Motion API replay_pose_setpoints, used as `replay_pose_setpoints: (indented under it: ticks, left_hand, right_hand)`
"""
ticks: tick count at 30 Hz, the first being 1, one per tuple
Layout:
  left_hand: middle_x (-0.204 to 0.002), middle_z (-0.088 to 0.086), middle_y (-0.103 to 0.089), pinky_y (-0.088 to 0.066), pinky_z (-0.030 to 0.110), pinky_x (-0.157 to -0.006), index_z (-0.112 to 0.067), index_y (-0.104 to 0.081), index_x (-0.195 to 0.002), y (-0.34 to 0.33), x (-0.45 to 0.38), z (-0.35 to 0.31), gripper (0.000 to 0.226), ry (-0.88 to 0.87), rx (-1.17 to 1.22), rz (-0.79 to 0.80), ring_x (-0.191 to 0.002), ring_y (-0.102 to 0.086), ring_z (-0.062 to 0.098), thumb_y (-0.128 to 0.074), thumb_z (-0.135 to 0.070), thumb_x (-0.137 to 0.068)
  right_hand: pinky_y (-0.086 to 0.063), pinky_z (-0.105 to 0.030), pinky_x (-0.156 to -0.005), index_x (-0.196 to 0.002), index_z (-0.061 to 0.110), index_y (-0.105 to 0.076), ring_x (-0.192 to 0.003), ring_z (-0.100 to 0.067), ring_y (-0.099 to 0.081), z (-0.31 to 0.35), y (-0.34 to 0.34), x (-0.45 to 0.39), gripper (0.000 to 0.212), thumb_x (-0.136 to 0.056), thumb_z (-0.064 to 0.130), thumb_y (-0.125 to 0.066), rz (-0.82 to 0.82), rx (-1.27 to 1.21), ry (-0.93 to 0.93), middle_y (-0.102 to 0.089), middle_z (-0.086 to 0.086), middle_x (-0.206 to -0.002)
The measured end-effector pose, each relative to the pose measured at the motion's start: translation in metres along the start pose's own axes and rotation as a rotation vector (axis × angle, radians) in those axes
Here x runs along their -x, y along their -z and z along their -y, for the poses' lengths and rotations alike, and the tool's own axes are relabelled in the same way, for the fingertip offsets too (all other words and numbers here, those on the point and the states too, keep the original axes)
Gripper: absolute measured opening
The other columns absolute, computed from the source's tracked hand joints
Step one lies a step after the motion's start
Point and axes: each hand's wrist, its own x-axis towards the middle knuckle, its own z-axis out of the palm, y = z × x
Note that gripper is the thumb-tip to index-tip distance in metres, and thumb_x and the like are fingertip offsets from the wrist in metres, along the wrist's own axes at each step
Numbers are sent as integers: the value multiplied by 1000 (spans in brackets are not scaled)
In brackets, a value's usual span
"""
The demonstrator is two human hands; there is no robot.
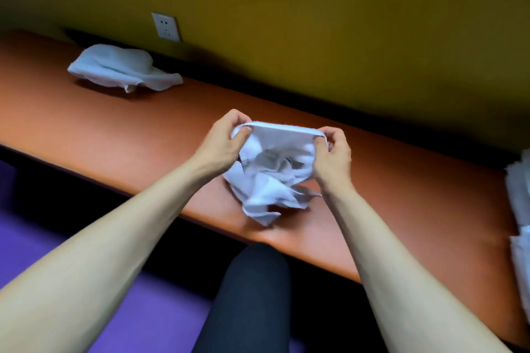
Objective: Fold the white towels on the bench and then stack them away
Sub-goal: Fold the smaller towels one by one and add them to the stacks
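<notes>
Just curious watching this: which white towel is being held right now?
The crumpled towel at mid-bench, pinched by left hand and right hand; the other towel lies untouched.

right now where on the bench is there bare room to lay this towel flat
The widest bare stretch of bench lies between the crumpled towel by the wall and the held towel. A smaller patch lies between the right hand and the white stack. The right end, by that stack, is crowded.
</notes>
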Motion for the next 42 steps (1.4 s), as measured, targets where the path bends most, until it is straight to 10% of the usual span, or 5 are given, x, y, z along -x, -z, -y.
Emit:
replay_pose_setpoints:
  ticks: [6, 12, 25, 33, 42]
  left_hand:
    - [-78, -9, -62, -57, 43, -57, -24, -61, -94, 45, -1, -76, 7, -158, -142, -202, -59, -61, 17, -54, -22, -97]
    - [-73, -10, -63, -53, 34, -69, -24, -64, -96, 67, 15, -127, 18, -234, -232, -346, -66, -64, 18, -50, -12, -95]
    - [-96, 6, -69, -49, 15, -44, -13, -69, -103, 74, 46, -208, 26, -150, 30, -499, -54, -70, 5, -44, -7, -98]
    - [-105, -5, -71, -50, 18, -76, -25, -69, -100, 100, 43, -223, 27, -169, -32, -628, -88, -67, 5, -45, -14, -94]
    - [-103, -7, -69, -63, 44, -73, -38, -66, -90, 126, 41, -203, 28, -120, -10, -715, -80, -75, 27, -41, -25, -88]
  right_hand:
    - [-42, -29, -70, -100, 25, -61, -76, -8, -52, 60, 77, -1, 30, -82, 2, -58, 327, 479, 344, -50, 10, -89]
    - [-46, -42, -75, -102, 22, -56, -94, -38, -58, 54, 158, 3, 28, -84, 2, -51, 41, 883, 192, -58, -8, -101]
    - [-42, -27, -61, -78, 18, -73, -69, -15, -56, 89, 232, 65, 19, -80, 37, -76, 257, -130, -18, -68, -4, -77]
    - [-44, -32, -64, -87, 27, -58, -76, -18, -58, 49, 253, 74, 22, -78, 7, -58, 296, 642, 81, -65, 6, -82]
    - [-43, -31, -61, -82, 20, -63, -80, -30, -61, -7, 266, 90, 27, -88, 45, -72, 232, 1003, -188, -67, -2, -82]
